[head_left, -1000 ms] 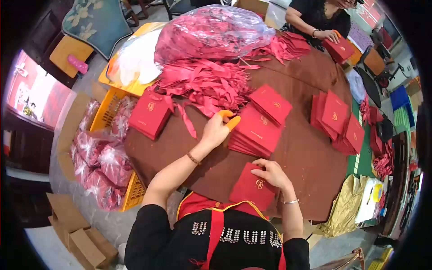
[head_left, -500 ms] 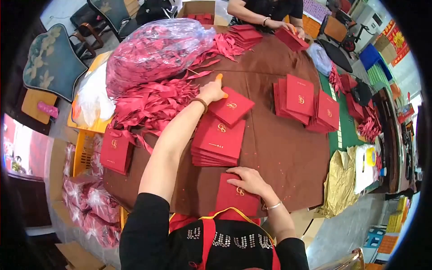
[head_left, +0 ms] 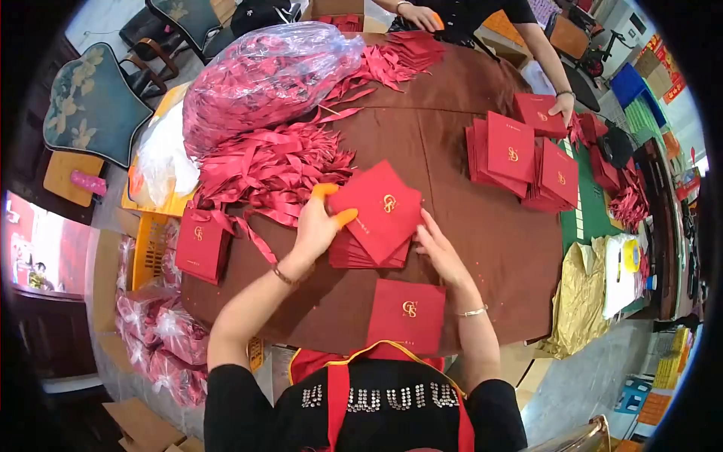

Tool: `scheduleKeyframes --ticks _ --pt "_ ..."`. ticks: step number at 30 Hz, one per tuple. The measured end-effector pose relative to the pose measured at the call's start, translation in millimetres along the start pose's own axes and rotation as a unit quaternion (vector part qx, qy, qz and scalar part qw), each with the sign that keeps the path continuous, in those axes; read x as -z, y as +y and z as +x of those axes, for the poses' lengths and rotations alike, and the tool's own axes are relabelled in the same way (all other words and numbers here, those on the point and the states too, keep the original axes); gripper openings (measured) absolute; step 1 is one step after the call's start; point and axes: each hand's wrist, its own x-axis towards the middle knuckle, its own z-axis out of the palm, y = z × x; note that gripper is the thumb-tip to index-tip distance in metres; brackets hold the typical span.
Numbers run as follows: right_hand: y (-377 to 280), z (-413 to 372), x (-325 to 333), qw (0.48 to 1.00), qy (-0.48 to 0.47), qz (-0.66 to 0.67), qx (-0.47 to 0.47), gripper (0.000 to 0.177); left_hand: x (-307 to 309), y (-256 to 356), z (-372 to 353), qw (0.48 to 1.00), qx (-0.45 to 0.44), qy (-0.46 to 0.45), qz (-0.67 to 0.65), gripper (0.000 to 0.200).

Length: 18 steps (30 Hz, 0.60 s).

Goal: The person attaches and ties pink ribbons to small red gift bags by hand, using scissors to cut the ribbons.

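Holding the top card (head_left: 376, 211): both hands had it, just above the pile of red cards (head_left: 360, 255) near the middle of the round table (head_left: 467, 226).
Left hand (head_left: 315, 230): the thumb and first finger wore orange tips (head_left: 345, 218) and pinched the card's left corner. The other fingers curled under.
Right hand (head_left: 440, 252): the fingers lay close together and fairly straight on the card's near right edge. It could not be told if the thumb gripped from below.
How it would feel: it was likely light and thin, stiff like folded card, and a bit smooth and slippy. A hard squeeze could crease it.
Where to hold: two opposite corners or edges seemed best, away from the gold mark (head_left: 389, 203).
Which way it pointed: it sat turned like a diamond, with one corner to the far edge of the table and one to the near edge. The top of the gold mark seemed to face the far right edge.
Long side: the card looked almost square, so a long side was hard to pick.
Lone card (head_left: 407, 315): it lay flat at the near edge, apart from the pile.
Ribbons (head_left: 279, 162): a red heap lay toward the far left edge, close to the left hand.
Other piles: a small pile (head_left: 199, 242) sat at the left edge, and more piles (head_left: 520, 154) sat by the right edge.
Another person's hand (head_left: 561, 105): it rested on a card at the far right edge.
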Motion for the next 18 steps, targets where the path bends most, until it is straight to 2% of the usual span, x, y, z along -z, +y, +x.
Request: scheduleKeyframes --ticks 1,3,4,5,7,8,9,11,13,14,15,17,18 --pt "4.3 5.6 -7.4 1.000 0.001 0.001 0.001 0.069 -0.5 -4.8 -11.7 0.998 -0.010 0.040 0.050 0.051" --pt "16.3 20.6 -17.4 0.989 0.041 -0.082 0.115 0.084 -2.1 -13.3 -31.5 0.997 0.005 0.055 0.046 0.052" --pt "4.9 16.2 -22.9 0.993 0.040 -0.080 0.078 0.089 -3.7 -9.3 -41.0 0.997 0.002 0.055 0.057 0.047" --pt "5.4 16.4 -26.4 0.993 0.039 -0.081 0.078 0.089 -5.0 -4.2 -49.7 0.997 0.049 0.042 0.038 0.045" --pt "8.9 17.4 -31.8 0.992 0.088 -0.024 0.090 0.091 -7.8 7.0 -62.4 0.975 0.180 0.034 -0.122 0.042" --pt "11.5 18.0 -32.6 0.992 0.085 -0.024 0.090 0.091 -16.1 -15.8 -69.1 0.994 0.056 0.079 -0.048 0.049" --pt "15.6 17.5 -32.2 0.991 0.087 -0.032 0.096 0.091 -16.4 -11.8 -67.7 0.996 -0.025 0.081 -0.020 0.058" --pt "23.5 20.4 -29.9 0.991 0.078 -0.044 0.101 0.092 -6.2 -4.2 -69.9 1.000 -0.011 0.000 0.005 0.063" --pt "29.8 26.7 -28.9 0.987 0.048 -0.015 0.153 0.083 -6.8 -0.4 -67.2 1.000 0.008 -0.007 -0.013 0.062" --pt "28.9 29.9 -28.6 0.983 0.064 -0.016 0.171 0.072 -9.0 1.9 -63.5 0.999 0.022 -0.023 -0.032 0.060" --pt "23.5 33.7 -28.0 0.979 0.075 -0.032 0.188 0.067 -19.1 -10.3 -56.0 0.997 -0.064 0.006 -0.029 0.060" --pt "15.3 50.6 -26.0 0.978 0.092 0.001 0.185 0.067 -26.1 11.6 -51.7 0.999 -0.031 0.024 -0.011 0.058" --pt "12.3 54.8 -25.0 0.981 0.097 0.008 0.170 0.067 -36.4 2.5 -50.7 0.999 -0.026 0.044 0.009 0.057"
